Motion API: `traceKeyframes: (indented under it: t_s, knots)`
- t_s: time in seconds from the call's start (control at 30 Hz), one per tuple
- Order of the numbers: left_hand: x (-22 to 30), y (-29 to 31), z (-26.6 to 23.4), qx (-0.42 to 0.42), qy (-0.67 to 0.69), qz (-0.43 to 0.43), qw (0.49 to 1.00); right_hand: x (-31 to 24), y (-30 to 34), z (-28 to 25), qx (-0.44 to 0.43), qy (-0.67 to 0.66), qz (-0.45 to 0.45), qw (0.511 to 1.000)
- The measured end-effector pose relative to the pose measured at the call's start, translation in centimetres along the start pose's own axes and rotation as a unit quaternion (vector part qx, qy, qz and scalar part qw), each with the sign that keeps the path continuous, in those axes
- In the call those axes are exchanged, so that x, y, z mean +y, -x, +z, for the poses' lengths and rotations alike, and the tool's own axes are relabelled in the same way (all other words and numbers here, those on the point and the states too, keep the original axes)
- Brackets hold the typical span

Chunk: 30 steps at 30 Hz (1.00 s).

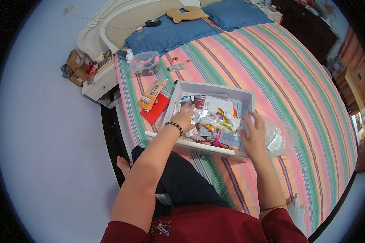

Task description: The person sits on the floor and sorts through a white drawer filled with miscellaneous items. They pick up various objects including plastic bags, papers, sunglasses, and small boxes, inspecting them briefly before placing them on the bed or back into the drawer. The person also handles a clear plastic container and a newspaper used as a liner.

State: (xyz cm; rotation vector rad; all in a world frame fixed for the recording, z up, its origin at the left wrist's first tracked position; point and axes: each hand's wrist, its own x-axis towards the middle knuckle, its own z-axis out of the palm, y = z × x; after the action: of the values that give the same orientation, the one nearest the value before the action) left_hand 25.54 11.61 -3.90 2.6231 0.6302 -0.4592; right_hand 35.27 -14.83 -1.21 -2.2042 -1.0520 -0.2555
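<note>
Drawer (pixel 231 92), white, set on a striped bed (pixel 247 190), filled with mixed small goods, many overlapping and hard to tell apart
Left hand (pixel 184 116), dark beaded bracelet (pixel 175 126) at wrist, inside the drawer at its left; fingertips blurred over a dark item, so whether they grip anything cannot be told
Right hand (pixel 255 135), at the drawer's right side, fingers apart and loosely curved, nothing seen in them; contact with the rim unclear
Silver wrapper (pixel 207 117), crumpled, between the hands, covering goods beneath
Clear plastic bag (pixel 286 135), right of the drawer, partly behind the right hand; silvery contents indistinct
Orange packet (pixel 151 96), left of the drawer, overlapping a red packet (pixel 157 110) and hiding part of it
</note>
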Motion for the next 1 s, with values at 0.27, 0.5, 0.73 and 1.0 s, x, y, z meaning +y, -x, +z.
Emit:
traceKeyframes:
  t_s: [0.27, 0.5, 0.73, 1.0]
  knots:
    - [-1.0, -3.1, 1.5, -0.135, -0.136, -0.029, 0.981, 0.9, 1.5, 2.0, -0.033, -0.064, 0.095, 0.993]
    - [-2.8, -4.7, 2.1, -0.030, -0.112, 0.041, 0.992, 1.2, 1.2, 2.8, -0.081, -0.054, 0.073, 0.993]
    - [-2.9, -1.4, -2.9, 0.189, 0.123, 0.068, 0.972, 0.7, 0.1, 2.8, -0.124, -0.095, 0.038, 0.987]
    - [1.1, 3.9, -12.3, 0.152, 0.479, 0.161, 0.850, -2.4, -6.1, 3.0, -0.166, -0.229, 0.006, 0.959]
